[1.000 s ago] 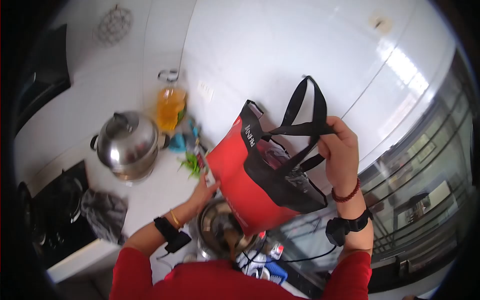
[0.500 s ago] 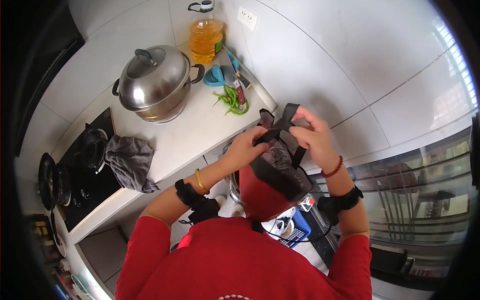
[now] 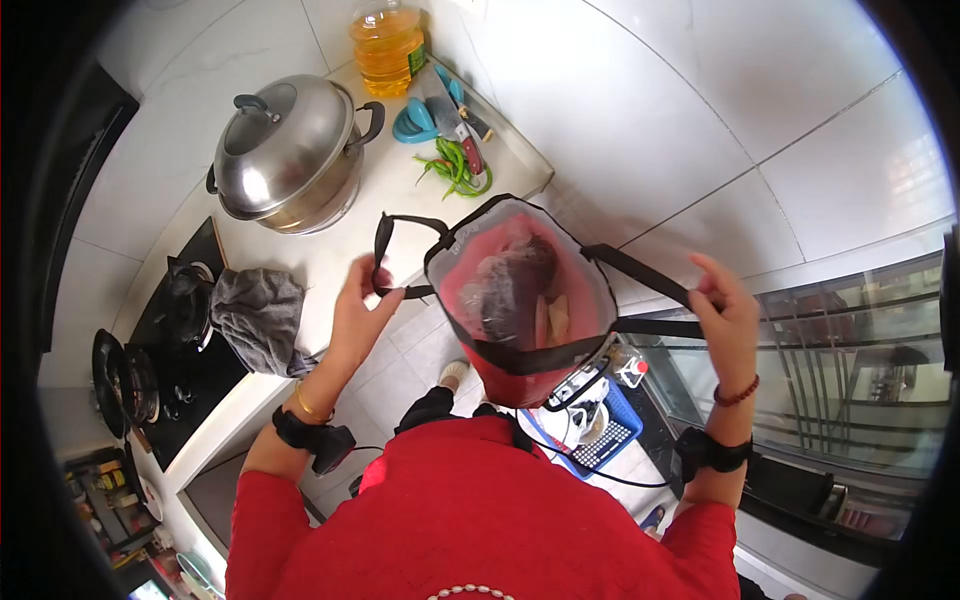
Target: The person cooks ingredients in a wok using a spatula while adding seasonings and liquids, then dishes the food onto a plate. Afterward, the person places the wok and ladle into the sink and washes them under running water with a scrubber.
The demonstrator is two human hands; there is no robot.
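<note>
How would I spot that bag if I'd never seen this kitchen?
Find the red shirt, then the left hand and right hand ahead of it. Between them hangs the bag, open-mouthed. Its black rim and straps set it apart from the blue basket below.

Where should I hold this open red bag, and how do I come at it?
Grip the left strap with your left hand and the right strap with your right hand, coming from the outer sides. The straps loop outward from opposite sides of the red bag, whose mouth faces up, so drawing them apart should keep it open.
</note>
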